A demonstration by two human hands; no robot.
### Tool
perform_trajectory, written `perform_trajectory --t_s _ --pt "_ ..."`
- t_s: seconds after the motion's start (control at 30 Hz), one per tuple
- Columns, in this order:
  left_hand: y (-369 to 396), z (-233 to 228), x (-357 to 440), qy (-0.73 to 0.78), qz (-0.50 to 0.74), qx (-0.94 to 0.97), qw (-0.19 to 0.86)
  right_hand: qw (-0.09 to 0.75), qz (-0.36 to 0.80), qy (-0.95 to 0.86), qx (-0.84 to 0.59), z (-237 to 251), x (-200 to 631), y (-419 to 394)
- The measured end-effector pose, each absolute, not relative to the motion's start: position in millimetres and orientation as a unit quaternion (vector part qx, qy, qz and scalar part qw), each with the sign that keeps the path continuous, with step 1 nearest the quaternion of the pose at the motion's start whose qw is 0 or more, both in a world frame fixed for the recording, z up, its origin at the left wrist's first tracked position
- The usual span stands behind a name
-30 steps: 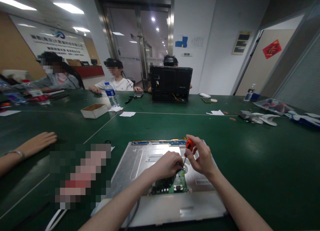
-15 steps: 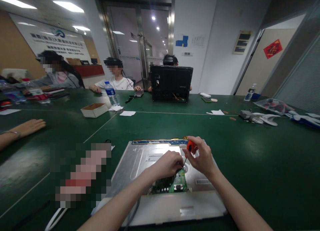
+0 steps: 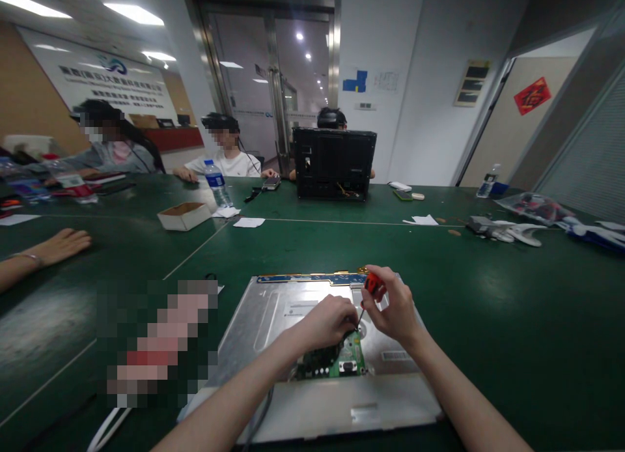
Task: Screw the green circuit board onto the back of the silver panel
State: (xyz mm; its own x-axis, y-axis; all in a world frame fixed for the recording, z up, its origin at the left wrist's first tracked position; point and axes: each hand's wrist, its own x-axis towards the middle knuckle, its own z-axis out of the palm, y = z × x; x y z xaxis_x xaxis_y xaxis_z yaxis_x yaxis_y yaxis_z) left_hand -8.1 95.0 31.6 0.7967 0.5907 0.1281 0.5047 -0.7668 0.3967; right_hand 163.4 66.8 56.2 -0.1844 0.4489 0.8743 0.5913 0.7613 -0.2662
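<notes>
A silver display panel [image 3: 273, 309] lies flat on the green table, with a green circuit board [image 3: 352, 354] on its back and a blue strip board [image 3: 303, 279] along its far edge. My right hand [image 3: 398, 309] is closed around the red handle of a screwdriver [image 3: 372, 283]. The shaft slants down to the upper edge of the green board. Right beside the tip, my left hand [image 3: 329, 318] has its fingers pinched together over the board; whatever lies between them is hidden. Below that hand, a dark part on the board is partly covered.
Left of the panel lies a blurred-out pinkish object [image 3: 166, 335] with white cables [image 3: 110, 429]. Another person's hand [image 3: 66, 245] rests at the left. Beyond are a white box [image 3: 183, 215], a water bottle [image 3: 217, 183] and a black monitor casing [image 3: 334, 164]. A plastic bag [image 3: 534, 208] lies right.
My right fingers have shifted slightly on the red handle, which shows a little turned. The left hand and the panel stay in place.
</notes>
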Motion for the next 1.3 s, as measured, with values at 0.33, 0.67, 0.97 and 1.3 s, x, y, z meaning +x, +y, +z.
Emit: perform_trajectory --t_s 0.33,0.67,0.97,1.3 --pt "95.4 31.0 -6.9 0.296 0.121 0.932 0.17 0.532 -0.043 -0.775 -0.338 56.0 165.0 66.5" --pt "95.5 30.8 -7.5 0.29 0.116 0.937 0.159 0.537 -0.059 -0.769 -0.341 57.0 163.6 66.5" --pt "95.0 32.5 -7.0 0.296 0.113 0.932 0.176 0.533 -0.074 -0.772 -0.338 55.6 164.0 68.1" --pt "94.6 31.8 -6.6 0.298 0.114 0.935 0.156 0.538 -0.054 -0.77 -0.34 57.3 163.8 65.3"
